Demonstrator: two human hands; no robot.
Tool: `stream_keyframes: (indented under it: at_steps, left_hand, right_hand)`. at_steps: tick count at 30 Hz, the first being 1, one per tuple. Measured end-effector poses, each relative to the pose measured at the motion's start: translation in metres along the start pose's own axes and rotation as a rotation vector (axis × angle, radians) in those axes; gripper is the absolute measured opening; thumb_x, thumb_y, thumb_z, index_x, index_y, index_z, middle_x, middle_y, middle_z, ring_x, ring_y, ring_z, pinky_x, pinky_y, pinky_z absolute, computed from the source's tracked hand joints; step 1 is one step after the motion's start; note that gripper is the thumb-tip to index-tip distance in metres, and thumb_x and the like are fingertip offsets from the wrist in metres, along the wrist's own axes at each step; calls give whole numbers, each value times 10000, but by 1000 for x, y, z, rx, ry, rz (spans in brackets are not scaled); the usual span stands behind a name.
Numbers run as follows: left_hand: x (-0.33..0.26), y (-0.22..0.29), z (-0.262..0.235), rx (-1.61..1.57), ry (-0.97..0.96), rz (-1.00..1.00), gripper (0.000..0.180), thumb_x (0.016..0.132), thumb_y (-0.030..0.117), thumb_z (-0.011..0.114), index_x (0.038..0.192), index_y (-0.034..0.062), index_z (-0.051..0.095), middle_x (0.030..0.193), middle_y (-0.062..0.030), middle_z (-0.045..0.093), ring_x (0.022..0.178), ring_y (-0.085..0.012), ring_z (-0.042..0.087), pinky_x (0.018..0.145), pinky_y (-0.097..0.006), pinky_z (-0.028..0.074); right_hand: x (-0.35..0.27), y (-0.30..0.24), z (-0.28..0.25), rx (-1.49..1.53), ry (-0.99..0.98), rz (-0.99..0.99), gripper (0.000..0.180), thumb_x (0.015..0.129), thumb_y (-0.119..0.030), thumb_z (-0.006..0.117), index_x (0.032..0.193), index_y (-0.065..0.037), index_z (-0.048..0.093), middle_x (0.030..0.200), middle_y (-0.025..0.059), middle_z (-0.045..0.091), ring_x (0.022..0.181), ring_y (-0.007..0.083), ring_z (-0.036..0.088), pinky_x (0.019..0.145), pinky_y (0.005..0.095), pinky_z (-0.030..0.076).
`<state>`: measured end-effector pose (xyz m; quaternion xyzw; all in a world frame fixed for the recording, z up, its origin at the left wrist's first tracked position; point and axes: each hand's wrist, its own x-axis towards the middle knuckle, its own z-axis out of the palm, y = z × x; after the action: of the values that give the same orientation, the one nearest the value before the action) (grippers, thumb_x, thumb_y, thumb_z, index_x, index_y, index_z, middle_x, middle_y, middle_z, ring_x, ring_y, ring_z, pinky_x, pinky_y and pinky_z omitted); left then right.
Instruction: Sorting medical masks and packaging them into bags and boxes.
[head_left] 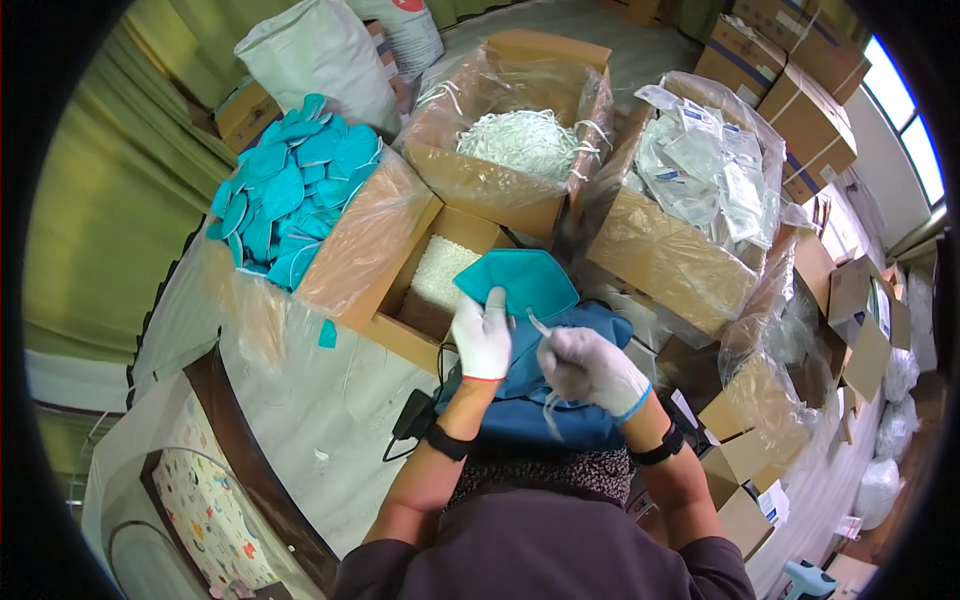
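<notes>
Holds teal mask (530,280) at centre in gloved left hand (484,335), gripped by its near-left edge. Clenches pale strip (539,325) in gloved right hand (592,370), at mask's near edge; cannot tell whether attached. Shows, in plastic-lined cartons (480,192), heaped teal masks (285,190) at left, tangled white cords (520,140) at far centre and clear packets (700,160) at far right.
</notes>
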<state>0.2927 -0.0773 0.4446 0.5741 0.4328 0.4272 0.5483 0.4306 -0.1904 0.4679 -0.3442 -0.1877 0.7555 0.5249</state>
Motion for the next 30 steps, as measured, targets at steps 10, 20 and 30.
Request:
stream_keyframes:
  at_steps: [10,20,30]
  left_hand:
    - [-42,-55,70,-77,-184,-21,147,913,81,614,792,2,585,641,-70,581,598,-102,517,562,-299,438]
    - [-104,11,11,169,-566,445,186,933,130,588,892,-24,683,935,-121,705,725,-179,667,667,-282,523]
    - [-44,-4,12,-1253,-627,-1187,362,1006,371,524,988,22,617,582,-11,472,417,-95,374,422,-238,325]
  right_hand:
    - [75,-34,-72,667,629,-521,173,991,-204,457,961,-97,590,534,-99,389,412,68,333,375,247,271]
    - [65,-38,-208,-1365,1548,-1065,297,970,-131,492,769,-16,678,776,166,689,645,270,618,653,348,497]
    - [17,6,-37,-640,176,-556,600,738,-59,780,1299,-36,570,1152,85,655,985,172,625,860,264,505]
